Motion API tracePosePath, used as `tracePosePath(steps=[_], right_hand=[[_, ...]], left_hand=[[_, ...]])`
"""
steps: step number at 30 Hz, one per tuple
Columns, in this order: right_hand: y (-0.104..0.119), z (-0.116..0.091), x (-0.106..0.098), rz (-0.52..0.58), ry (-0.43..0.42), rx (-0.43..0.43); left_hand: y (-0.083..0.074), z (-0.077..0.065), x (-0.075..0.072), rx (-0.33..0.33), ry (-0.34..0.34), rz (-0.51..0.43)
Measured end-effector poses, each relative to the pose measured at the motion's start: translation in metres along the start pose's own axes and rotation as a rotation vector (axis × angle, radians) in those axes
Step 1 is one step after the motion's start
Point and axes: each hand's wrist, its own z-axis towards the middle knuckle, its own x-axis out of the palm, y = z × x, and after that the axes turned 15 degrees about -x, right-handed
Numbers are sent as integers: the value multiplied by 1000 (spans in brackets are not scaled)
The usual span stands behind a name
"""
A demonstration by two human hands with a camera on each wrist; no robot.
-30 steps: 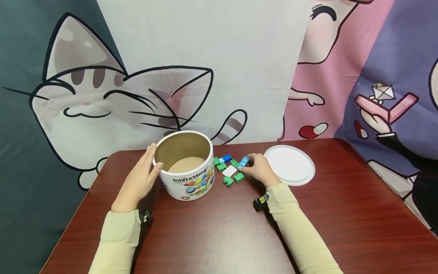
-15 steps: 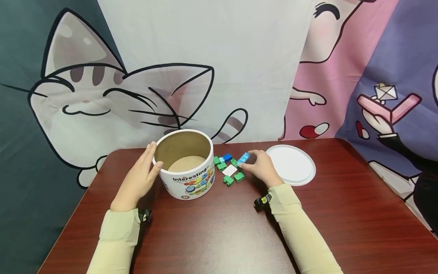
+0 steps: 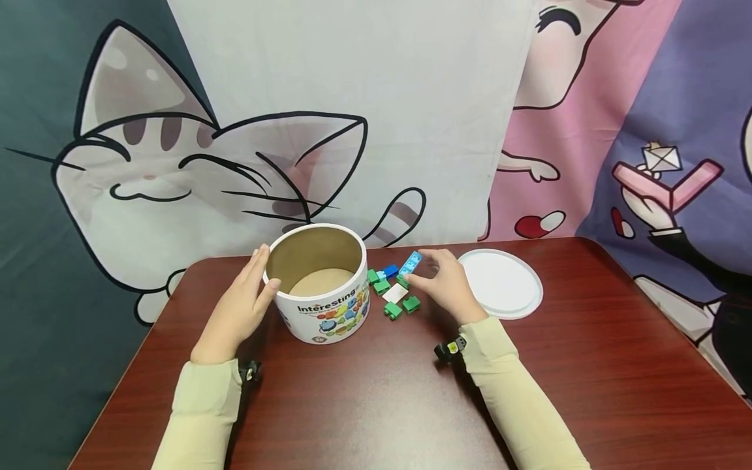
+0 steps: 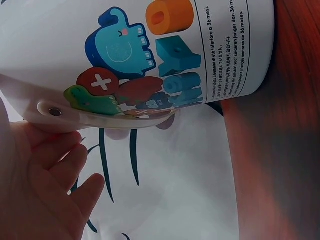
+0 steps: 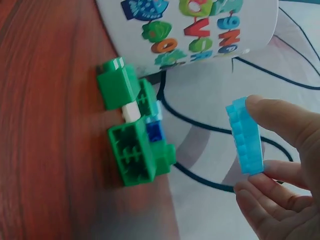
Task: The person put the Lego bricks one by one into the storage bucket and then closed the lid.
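A white round bucket [image 3: 322, 318] with colourful printing and the word "Interesting" stands without its lid on the table. My left hand [image 3: 237, 312] rests on its left side, fingers straight and thumb by the rim; the left wrist view shows those fingers [image 4: 65, 155] beside the bucket's handle [image 4: 115, 121]. Between thumb and fingers, my right hand [image 3: 448, 284] pinches a light blue building brick [image 3: 410, 263], held tilted above the pile. In the right wrist view the studs of the light blue brick [image 5: 246, 137] face left. Several green bricks [image 3: 392, 310] lie below it.
Among the green bricks lie a white brick [image 3: 395, 293] and a dark blue brick [image 3: 390, 270]. A round white lid [image 3: 501, 284] lies flat right of my right hand. Behind the brown table [image 3: 376, 405] hangs a cartoon-printed cloth [image 3: 376, 78].
My right hand has lifted the light blue brick off the pile and shifted it slightly left and away from me. My left hand stays at the bucket.
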Motion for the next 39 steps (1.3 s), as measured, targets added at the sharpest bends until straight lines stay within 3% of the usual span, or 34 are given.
tracePosePath(steps=[18, 32, 39], right_hand=[[38, 5, -7, 102, -149, -150], [57, 18, -2, 260, -164, -154], [69, 31, 3, 327, -134, -209]], left_hand=[[0, 0, 1, 4, -6, -9], [1, 0, 3, 2, -13, -12], [1, 0, 4, -2, -13, -9]])
